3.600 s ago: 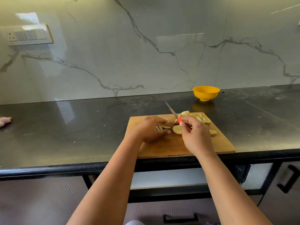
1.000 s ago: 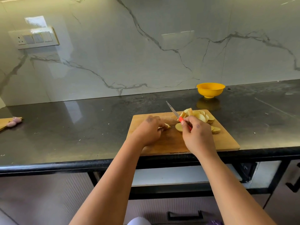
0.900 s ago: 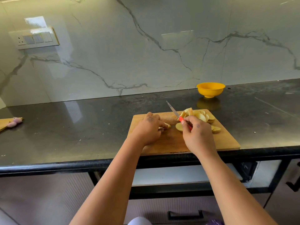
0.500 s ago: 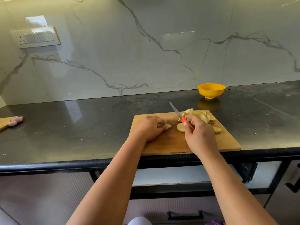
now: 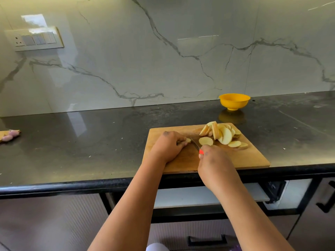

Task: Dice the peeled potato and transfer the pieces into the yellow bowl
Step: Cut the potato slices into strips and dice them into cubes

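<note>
Potato piece (image 5: pixel 187 140) down on the cutting board (image 5: pixel 253 156), pinned under the curled fingertips of the left hand (image 5: pixel 167 146) towards the board's left side. Right hand (image 5: pixel 213 163) is wrapped round the knife (image 5: pixel 196 144), fingers closed on its red handle, and the blade runs away from the hand to the far left, its tip right up against that held piece. Just right of the blade lies one flat round slice (image 5: pixel 205 141), and beyond it a fanned heap of potato slices (image 5: pixel 223 134) fills the far right corner of the board, a couple spilling towards the right edge. The near half of the board is bare wood, and its near edge sits flush with the front lip of the counter (image 5: pixel 90 142). The yellow bowl (image 5: pixel 234 101) stands apart, past the board's far right corner, close to the wall, with dark glossy countertop between the two. Wide stretches of counter run left and right. Far left edge, a few pinkish pieces (image 5: pixel 10 134) on a scrap of wood. Behind, a marble-veined wall with a switch panel (image 5: pixel 36 39) up on the left. Below the counter, cabinet fronts with black handles.
</note>
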Demonstrator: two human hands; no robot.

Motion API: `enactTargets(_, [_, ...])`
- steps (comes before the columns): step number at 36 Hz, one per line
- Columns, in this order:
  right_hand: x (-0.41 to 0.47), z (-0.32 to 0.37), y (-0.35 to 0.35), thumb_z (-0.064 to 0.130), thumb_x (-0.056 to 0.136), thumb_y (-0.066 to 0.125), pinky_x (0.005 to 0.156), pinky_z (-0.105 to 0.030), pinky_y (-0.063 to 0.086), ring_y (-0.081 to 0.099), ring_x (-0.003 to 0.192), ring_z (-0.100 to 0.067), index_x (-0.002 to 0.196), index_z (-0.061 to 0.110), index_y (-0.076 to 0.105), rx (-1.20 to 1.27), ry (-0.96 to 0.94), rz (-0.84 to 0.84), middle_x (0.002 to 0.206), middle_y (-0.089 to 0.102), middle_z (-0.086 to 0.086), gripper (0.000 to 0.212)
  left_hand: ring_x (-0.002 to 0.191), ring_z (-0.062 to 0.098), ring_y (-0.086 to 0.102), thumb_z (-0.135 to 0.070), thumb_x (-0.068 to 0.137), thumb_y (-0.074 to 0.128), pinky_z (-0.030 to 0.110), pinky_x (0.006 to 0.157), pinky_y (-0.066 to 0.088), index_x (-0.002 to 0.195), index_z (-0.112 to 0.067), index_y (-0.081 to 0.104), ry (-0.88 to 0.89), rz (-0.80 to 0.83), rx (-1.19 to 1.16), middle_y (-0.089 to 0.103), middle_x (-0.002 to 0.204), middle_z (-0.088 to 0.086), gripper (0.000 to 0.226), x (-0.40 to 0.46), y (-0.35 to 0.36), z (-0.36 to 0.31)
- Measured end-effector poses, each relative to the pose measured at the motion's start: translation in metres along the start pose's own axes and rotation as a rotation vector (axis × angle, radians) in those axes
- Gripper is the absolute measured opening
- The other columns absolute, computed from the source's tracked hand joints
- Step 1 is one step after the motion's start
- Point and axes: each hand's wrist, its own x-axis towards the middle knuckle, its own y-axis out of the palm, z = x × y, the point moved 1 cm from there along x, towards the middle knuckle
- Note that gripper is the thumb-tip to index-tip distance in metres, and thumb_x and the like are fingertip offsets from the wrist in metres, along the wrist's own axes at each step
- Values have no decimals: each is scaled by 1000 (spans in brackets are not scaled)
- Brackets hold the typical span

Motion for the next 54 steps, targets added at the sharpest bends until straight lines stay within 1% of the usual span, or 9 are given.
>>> enactTargets(7, [-1, 2, -13, 15, 103, 36, 49, -18, 28, 47, 69, -8, 126, 18, 47, -40, -41, -14, 91, 51, 2, 26, 110, 14, 61, -29, 97, 60, 24, 92, 46, 117, -20, 73, 4, -3, -11, 70, 121, -3, 25, 5, -1, 3])
enactTargets(10, [1, 2, -22, 10, 100, 41, 51, -19, 32, 50, 72, -10, 134, 17, 43, -108, -61, 55, 94, 53, 1, 34, 107, 15, 62, -30, 97, 61, 27, 92, 48, 116, -20, 73, -10, -4, -12, 71, 118, -3, 25, 3, -1, 1])
enactTargets(16, [13, 19, -30, 2, 93, 54, 80, -31, 54, 60, 99, -22, 137, 18, 45, -163, 47, 211, 116, 60, -6, 48, 99, 15, 64, -30, 95, 64, 30, 88, 51, 111, -20, 76, -33, -31, -35, 73, 111, -1, 22, 1, -1, -1])
enactTargets(24, [10, 26, -27, 5, 92, 58, 75, -29, 52, 56, 89, -19, 127, 16, 52, -117, 88, 164, 99, 54, -4, 37, 97, 15, 62, -31, 92, 67, 23, 80, 46, 106, -19, 77, -66, -45, -52, 74, 107, -1, 21, 1, -2, -2])
enactTargets(32, [16, 43, -24, 7, 91, 64, 98, -35, 51, 57, 116, -25, 136, 14, 47, -240, 67, 301, 129, 55, -9, 49, 96, 17, 64, -26, 92, 68, 26, 82, 50, 104, -16, 77, -91, -42, -62, 74, 104, 1, 18, 5, 0, -3])
enactTargets(40, [0, 34, -42, 2, 87, 66, 94, -33, 52, 59, 107, -23, 135, 15, 47, -320, 63, 357, 121, 56, -7, 53, 84, 12, 57, -33, 89, 71, 24, 72, 43, 100, -15, 77, -141, -45, -82, 72, 99, 1, 22, 4, -1, -4])
enactTargets(45, [-18, 8, -47, 12, 93, 60, 68, -21, 48, 59, 88, -16, 123, 19, 56, -149, 40, 170, 103, 60, -2, 31, 99, 17, 63, -34, 90, 70, 27, 85, 50, 108, -16, 76, -135, -30, -96, 73, 108, 1, 26, -1, -4, -4])
enactTargets(49, [-12, 5, -39, 17, 96, 58, 47, -16, 30, 49, 68, -8, 119, 20, 49, -27, -22, -19, 85, 53, 4, 25, 105, 18, 62, -33, 91, 69, 28, 90, 48, 118, -16, 72, -116, -17, -100, 71, 115, 2, 32, -6, -11, -4])
enactTargets(54, [-5, 12, -22, 17, 94, 61, 53, -18, 41, 59, 77, -15, 120, 16, 49, -35, -3, -14, 90, 60, -1, 28, 106, 15, 62, -22, 92, 69, 18, 88, 42, 112, -15, 75, -112, -47, -106, 72, 114, 2, 23, -9, -11, -5])
